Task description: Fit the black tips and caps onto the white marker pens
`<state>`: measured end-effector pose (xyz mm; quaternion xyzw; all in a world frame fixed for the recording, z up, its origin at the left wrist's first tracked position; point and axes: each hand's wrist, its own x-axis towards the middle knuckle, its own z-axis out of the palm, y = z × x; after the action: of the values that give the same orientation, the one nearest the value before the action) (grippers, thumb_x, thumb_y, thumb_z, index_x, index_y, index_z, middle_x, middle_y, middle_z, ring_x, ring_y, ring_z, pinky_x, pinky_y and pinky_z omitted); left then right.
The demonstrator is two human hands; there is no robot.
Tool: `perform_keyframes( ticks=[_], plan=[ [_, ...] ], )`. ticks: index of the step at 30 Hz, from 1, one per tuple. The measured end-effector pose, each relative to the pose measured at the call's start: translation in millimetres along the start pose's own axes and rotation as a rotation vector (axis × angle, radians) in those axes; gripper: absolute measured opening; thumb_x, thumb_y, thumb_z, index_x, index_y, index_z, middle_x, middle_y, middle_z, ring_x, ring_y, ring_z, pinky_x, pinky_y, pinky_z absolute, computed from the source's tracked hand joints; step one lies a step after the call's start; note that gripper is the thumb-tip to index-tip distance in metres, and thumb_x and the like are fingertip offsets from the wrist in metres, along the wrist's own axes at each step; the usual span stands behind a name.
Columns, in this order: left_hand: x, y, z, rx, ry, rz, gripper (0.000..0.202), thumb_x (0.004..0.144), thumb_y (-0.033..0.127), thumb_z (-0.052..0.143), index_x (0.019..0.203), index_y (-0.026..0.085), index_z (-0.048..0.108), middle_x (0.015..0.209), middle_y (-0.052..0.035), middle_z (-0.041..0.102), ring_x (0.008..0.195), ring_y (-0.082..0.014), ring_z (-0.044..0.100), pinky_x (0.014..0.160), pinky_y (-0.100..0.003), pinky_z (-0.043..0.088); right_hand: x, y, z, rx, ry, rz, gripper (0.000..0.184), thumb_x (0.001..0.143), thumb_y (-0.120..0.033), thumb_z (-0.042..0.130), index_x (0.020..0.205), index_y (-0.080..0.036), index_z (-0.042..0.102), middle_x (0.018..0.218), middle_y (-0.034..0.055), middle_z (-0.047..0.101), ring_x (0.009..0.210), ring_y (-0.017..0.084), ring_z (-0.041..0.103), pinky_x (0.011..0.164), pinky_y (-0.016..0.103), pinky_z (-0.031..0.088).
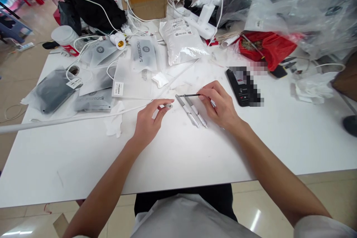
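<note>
My left hand (149, 121) pinches a small pale tube (168, 106) between thumb and fingertips. Its round end points right, and the rest is hidden in the hand. In my right hand (217, 104), a thin dark rod (188, 95), like a pen refill, is gripped near one end. The rod lies almost level, its lighter tip reaching left toward the tube without touching it. Two slim silver pens (187, 112) (196, 112) rest side by side on the white table (178, 160), between my hands and under the rod.
Bagged packages (143, 54) crowd the left and back, beside a puffy white parcel (182, 41). A white cable (83, 119) runs across the table's left half. A black phone (240, 85) lies right of my right hand, with a red bag (267, 50) behind.
</note>
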<state>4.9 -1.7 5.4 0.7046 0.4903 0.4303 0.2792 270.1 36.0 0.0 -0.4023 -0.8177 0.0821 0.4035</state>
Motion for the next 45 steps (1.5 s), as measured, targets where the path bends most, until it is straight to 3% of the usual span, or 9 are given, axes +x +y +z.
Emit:
perform_keyframes(
  ticks=[5,11,19,31,38,45],
  plan=[
    [0.5,-3.4,2.1,-0.011,0.069,0.015,0.011,0.107,0.03,0.068,0.11,0.027,0.078,0.118,-0.0027,0.084,0.089,-0.0152,0.074,0.084,-0.03,0.059,-0.2,2.4,0.3,0.004,0.005,-0.045,0.016,0.11,-0.023,0.052,0.116,-0.026,0.067,0.101,0.0077,0.06,0.083,0.021,0.059,0.072,0.038,0.049],
    [2.7,-8.5,4.0,-0.139,0.115,0.053,0.009,0.103,0.027,0.073,0.107,0.025,0.081,0.107,-0.0033,0.082,0.099,-0.0171,0.077,0.09,-0.031,0.064,-0.7,0.2,-0.5,-0.01,-0.001,-0.144,0.019,0.108,-0.017,0.055,0.12,-0.028,0.065,0.101,0.0064,0.058,0.08,0.019,0.057,0.07,0.036,0.047],
    [3.1,-11.0,2.9,0.017,0.177,0.047,0.008,0.097,0.023,0.08,0.104,0.027,0.083,0.098,0.0,0.083,0.081,-0.0137,0.071,0.079,-0.027,0.059,-0.1,-5.4,-3.3,-0.122,-0.02,-0.196,0.016,0.108,-0.018,0.056,0.118,-0.027,0.066,0.1,0.006,0.058,0.078,0.018,0.052,0.073,0.035,0.044],
    [8.2,-18.2,-2.8,0.114,0.16,0.071,0.013,0.097,0.021,0.079,0.105,0.028,0.087,0.1,-0.0018,0.084,0.097,-0.0191,0.078,0.086,-0.032,0.064,1.6,2.0,-5.5,-0.291,-0.058,-0.224,0.014,0.11,-0.018,0.053,0.118,-0.023,0.064,0.102,0.0071,0.059,0.079,0.018,0.054,0.076,0.035,0.043],
    [7.3,-26.3,-4.3,0.226,0.214,0.226,0.019,0.1,0.023,0.078,0.115,0.03,0.087,0.105,-0.0011,0.083,0.087,-0.0157,0.078,0.072,-0.028,0.062,1.8,2.3,-5.8,-0.282,-0.061,-0.19,0.014,0.111,-0.019,0.053,0.115,-0.023,0.065,0.102,0.0067,0.06,0.081,0.018,0.056,0.079,0.035,0.044],
    [7.8,-29.8,-5.9,0.238,0.192,0.276,0.017,0.104,0.023,0.073,0.115,0.026,0.086,0.104,-0.0026,0.081,0.089,-0.0151,0.079,0.074,-0.026,0.063,0.6,3.8,-4.3,-0.297,-0.085,-0.219,0.013,0.111,-0.018,0.054,0.117,-0.023,0.064,0.102,0.0067,0.06,0.081,0.017,0.057,0.079,0.035,0.044]
  ],
)
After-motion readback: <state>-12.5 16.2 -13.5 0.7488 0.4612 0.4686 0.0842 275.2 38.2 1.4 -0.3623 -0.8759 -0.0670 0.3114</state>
